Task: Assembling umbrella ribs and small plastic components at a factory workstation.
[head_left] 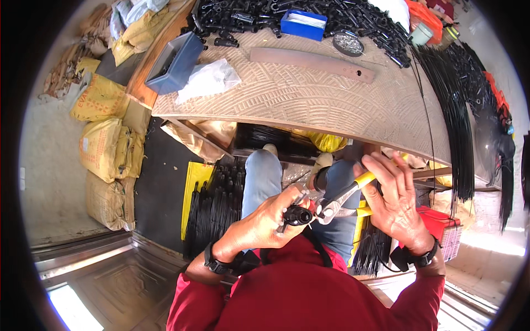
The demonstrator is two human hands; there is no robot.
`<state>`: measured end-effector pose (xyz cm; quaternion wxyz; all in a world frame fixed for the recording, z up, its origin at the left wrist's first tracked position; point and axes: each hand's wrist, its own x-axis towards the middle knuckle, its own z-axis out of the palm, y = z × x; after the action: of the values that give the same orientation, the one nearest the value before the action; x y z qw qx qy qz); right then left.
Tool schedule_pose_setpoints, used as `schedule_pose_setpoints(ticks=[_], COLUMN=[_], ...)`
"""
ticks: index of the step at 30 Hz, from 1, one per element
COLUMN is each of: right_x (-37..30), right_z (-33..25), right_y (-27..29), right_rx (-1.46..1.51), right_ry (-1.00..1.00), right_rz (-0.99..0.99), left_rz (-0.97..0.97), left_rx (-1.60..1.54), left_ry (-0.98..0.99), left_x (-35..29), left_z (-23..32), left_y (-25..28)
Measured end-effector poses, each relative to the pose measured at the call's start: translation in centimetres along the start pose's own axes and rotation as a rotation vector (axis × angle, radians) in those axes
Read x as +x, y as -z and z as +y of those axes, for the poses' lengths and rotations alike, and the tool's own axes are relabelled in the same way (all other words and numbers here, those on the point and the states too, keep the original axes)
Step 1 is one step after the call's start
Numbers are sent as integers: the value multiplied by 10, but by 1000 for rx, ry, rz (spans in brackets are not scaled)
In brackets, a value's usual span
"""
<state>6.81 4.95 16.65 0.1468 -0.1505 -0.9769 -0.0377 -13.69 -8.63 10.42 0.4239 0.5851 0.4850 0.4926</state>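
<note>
My left hand (264,223) is closed around a small black cylindrical part (298,215) with a thin metal rod sticking out of it, held over my lap. My right hand (393,199) grips the yellow handles of a pair of pliers (343,199). The pliers' metal jaws touch the black part just right of my left fingers. Both wrists wear black bands. My jeans-clad knees and red sleeves lie below the hands.
A wooden workbench (309,99) spans ahead, bearing a flat metal bar (312,62), a blue box (302,25), a blue bin (175,62), a plastic bag (208,79) and several black parts (353,16). Black wire bundles (452,110) hang right. Yellow sacks (107,143) sit left.
</note>
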Motion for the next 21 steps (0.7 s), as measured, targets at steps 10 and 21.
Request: schedule_pose_setpoints(ticks=[10, 21], right_x=[27, 12], right_z=[15, -9], right_y=[16, -10], right_rx=[-222, -520], right_ry=[369, 176], right_rz=[42, 208], left_rz=[-204, 134], left_rx=[41, 175], left_ry=[-9, -123], left_x=[1, 2], left_z=[1, -6], left_y=[11, 8])
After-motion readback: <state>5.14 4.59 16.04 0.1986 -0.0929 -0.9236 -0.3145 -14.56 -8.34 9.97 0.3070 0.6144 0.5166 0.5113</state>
